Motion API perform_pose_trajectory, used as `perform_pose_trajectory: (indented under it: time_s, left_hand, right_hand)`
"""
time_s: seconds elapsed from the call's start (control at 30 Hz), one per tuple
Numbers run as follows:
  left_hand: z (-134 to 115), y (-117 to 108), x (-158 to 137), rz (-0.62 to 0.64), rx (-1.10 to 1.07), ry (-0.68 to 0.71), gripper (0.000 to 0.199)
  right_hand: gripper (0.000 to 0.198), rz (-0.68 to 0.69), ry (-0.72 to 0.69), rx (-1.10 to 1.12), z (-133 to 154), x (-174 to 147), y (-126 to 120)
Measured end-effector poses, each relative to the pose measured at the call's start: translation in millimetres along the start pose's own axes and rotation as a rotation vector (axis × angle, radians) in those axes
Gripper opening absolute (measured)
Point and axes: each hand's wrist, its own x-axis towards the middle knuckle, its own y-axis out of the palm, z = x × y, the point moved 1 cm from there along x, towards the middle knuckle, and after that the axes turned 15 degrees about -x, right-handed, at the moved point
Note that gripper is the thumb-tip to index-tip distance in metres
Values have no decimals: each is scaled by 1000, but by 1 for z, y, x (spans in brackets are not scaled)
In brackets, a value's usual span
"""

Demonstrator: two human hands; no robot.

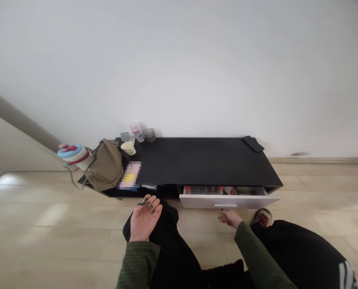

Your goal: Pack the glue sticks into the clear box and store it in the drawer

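Note:
A low black cabinet (193,158) stands against the wall, with its white-fronted drawer (197,202) pulled out on the right. My right hand (229,218) is just below the drawer's handle (225,206). Its fingers are loosely bent, and I see nothing in them; whether they touch the drawer front I cannot tell. Several flat packets or booklets (205,190) lie inside the drawer, partly hidden. My left hand (145,218) hovers palm up before the cabinet's shelf on the left, fingers half curled and slightly apart, with no object visible in it.
On the cabinet's left are a brown bag (106,166), a blue-and-white bottle (76,155), a paper cup (128,148), a spray can (136,132), a glass bowl (149,135) and a blurred pink item (131,174). A black remote-like object (252,143) lies at the right rear.

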Motion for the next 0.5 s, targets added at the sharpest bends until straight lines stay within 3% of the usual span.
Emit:
perform_pose_trajectory:
  time_s: [0.07, 0.13, 0.17, 0.2, 0.27, 0.33, 0.37, 0.43, 0.5]
  left_hand:
    - [4, 1, 1, 1, 3, -13, 31]
    - [7, 1, 0, 6, 7, -27, 31]
    - [8, 1, 0, 9, 13, -31, 31]
    - [8, 1, 0, 11, 22, -32, 30]
    - [8, 0, 0, 14, 49, -34, 27]
    - [7, -2, 1, 24, 101, -45, 24]
    - [8, -3, 0, 35, 146, -63, 23]
    - [11, -7, -1, 80, 296, -168, 21]
    - [21, -14, -3, 152, 502, -395, 23]
  right_hand:
    - [18, 256, -27, -201, 0, -23, -3]
    - [26, 477, -200, -383, 14, -42, -5]
    - [30, 496, -317, -434, 26, -49, -6]
    - [33, 430, -415, -468, 39, -52, -8]
    - [33, 124, -502, -571, 62, -51, -11]
    - [33, -233, -469, -737, 76, -41, -13]
    - [36, -344, -426, -823, 78, -35, -13]
    - [41, -391, -346, -951, 74, -23, -11]
    - [39, -322, -324, -990, 64, -16, -9]
